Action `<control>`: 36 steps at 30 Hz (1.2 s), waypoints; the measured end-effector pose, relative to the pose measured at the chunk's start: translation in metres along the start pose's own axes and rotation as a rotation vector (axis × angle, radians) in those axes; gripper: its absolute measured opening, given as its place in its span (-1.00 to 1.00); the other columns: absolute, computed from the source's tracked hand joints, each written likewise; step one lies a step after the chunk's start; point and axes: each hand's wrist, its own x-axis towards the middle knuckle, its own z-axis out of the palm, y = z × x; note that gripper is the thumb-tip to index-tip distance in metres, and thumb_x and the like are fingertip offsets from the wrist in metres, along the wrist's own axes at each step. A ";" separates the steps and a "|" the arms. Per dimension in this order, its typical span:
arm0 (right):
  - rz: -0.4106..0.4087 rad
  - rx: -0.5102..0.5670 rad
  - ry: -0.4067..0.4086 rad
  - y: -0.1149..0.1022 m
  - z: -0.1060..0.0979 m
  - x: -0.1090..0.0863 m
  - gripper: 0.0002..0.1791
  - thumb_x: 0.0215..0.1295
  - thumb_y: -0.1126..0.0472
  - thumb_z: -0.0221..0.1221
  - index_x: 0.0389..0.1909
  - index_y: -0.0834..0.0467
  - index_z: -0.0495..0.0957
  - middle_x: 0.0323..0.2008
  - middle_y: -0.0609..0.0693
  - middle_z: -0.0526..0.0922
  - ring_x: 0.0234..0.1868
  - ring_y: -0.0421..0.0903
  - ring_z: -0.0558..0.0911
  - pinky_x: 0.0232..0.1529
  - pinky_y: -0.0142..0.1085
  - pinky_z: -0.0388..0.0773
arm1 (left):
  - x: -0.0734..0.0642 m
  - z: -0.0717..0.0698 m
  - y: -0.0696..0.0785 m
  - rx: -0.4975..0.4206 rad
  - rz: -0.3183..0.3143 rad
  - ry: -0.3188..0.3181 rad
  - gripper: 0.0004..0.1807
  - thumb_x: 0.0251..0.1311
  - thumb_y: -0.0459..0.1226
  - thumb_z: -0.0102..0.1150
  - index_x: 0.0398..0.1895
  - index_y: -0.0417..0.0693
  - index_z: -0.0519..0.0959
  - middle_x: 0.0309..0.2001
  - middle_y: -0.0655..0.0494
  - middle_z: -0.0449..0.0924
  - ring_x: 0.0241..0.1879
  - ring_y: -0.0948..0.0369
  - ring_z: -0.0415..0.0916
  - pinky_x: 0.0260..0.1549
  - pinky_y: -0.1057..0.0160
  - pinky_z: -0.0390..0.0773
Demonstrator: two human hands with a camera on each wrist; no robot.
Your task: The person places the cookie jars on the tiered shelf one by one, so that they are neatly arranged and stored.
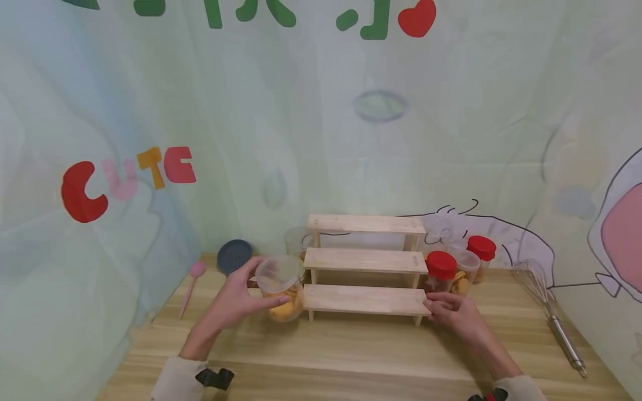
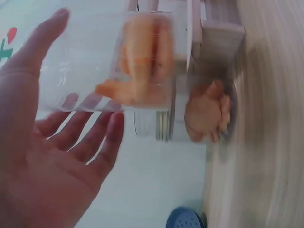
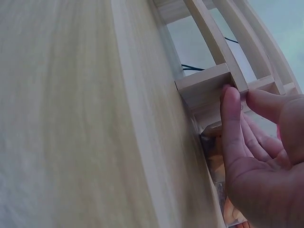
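My left hand (image 1: 234,301) holds a clear plastic jar (image 1: 280,278) beside the left end of a three-step wooden rack (image 1: 365,301). The jar has orange-yellow pieces at its bottom, and no lid is seen on it. In the left wrist view, the thumb and fingers lie on opposite sides of the jar (image 2: 95,52), with another jar (image 2: 209,114) of similar pieces behind it. My right hand (image 1: 461,318) pinches the right end of the rack's lowest board. In the right wrist view, thumb and forefinger grip that board's corner (image 3: 241,84).
Behind the right hand stand a red-lidded jar (image 1: 441,264), an uncapped jar (image 1: 466,264) and another red-lidded jar (image 1: 481,250). A whisk (image 1: 557,323) lies at the far right of the table (image 1: 351,356). At left are a pink spoon (image 1: 197,270) and a dark blue round item (image 1: 234,256).
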 end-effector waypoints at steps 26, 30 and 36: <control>-0.057 -0.022 0.029 0.001 0.004 -0.004 -0.43 0.53 0.16 0.35 0.37 0.45 0.53 0.12 0.27 0.80 -0.14 -0.08 0.84 -0.05 -0.30 0.80 | 0.083 0.097 0.079 -0.266 0.043 0.190 -0.15 0.15 0.02 0.66 0.48 0.26 0.41 0.33 0.16 0.67 0.34 0.07 0.56 0.33 -0.15 0.54; -0.072 -0.016 0.032 0.001 0.004 -0.004 -0.44 0.53 0.20 0.34 0.36 0.48 0.52 0.12 0.29 0.79 -0.16 -0.12 0.84 -0.06 -0.30 0.80 | 0.107 0.105 0.097 -0.260 0.043 0.189 -0.16 0.17 0.09 0.63 0.47 0.27 0.40 0.36 0.18 0.66 0.27 0.07 0.59 0.28 -0.14 0.60; -0.099 -0.002 0.017 0.003 0.006 -0.002 -0.46 0.54 0.25 0.32 0.36 0.51 0.50 0.10 0.27 0.80 -0.20 -0.19 0.83 -0.06 -0.30 0.80 | 0.142 0.111 0.112 -0.268 0.056 0.167 -0.15 0.27 0.08 0.55 0.52 0.13 0.35 0.41 0.06 0.60 0.39 0.06 0.56 0.38 -0.09 0.60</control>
